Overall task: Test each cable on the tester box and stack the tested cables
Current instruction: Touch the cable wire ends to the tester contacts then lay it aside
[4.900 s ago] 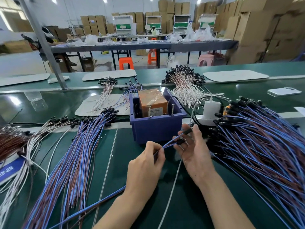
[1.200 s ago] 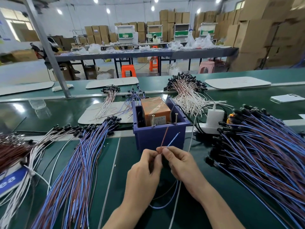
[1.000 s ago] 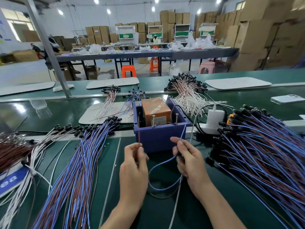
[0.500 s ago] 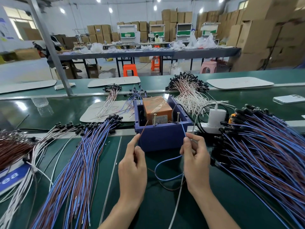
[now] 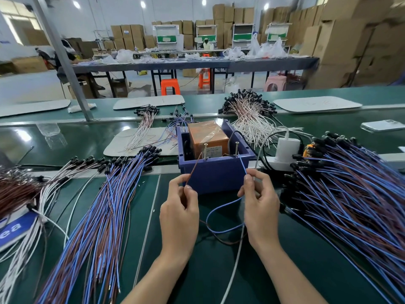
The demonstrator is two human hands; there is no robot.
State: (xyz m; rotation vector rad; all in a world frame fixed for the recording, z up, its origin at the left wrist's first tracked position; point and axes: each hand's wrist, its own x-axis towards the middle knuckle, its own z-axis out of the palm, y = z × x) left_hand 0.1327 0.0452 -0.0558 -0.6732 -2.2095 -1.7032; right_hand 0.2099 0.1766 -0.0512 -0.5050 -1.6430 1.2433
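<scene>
The tester box (image 5: 215,175) was a blue plastic bin with an orange block (image 5: 207,137) inside. It sat in the middle of the green surface (image 5: 203,279). Two screws stood up at its near rim, the left screw (image 5: 205,151) and the right screw (image 5: 236,148).

The left hand (image 5: 179,216) pinched the brown wire (image 5: 194,169) of one cable (image 5: 221,232) between thumb and first finger. The wire ran up from the fingers to the foot of the left screw. The right hand (image 5: 260,207) pinched the blue wire (image 5: 243,166) the same way, and that wire ran up to the foot of the right screw. I could not tell if the bare tips really touched the metal. The rest of the cable lay in a loose loop on the surface, between the two hands and just near of the box.

To the left lay a long left pile (image 5: 98,216) of blue and brown cables, with black ends pointing far. To the right lay a bigger right pile (image 5: 350,194) of the same kind. More white and brown cables (image 5: 19,194) lay at the far left edge.

Just right of the box a white charger (image 5: 287,148) stood plugged in, and a white cord (image 5: 234,270) ran near, past the right wrist. Far behind the box lay a bunch of white cables (image 5: 252,119) — and a phone (image 5: 382,125) lay far right.
</scene>
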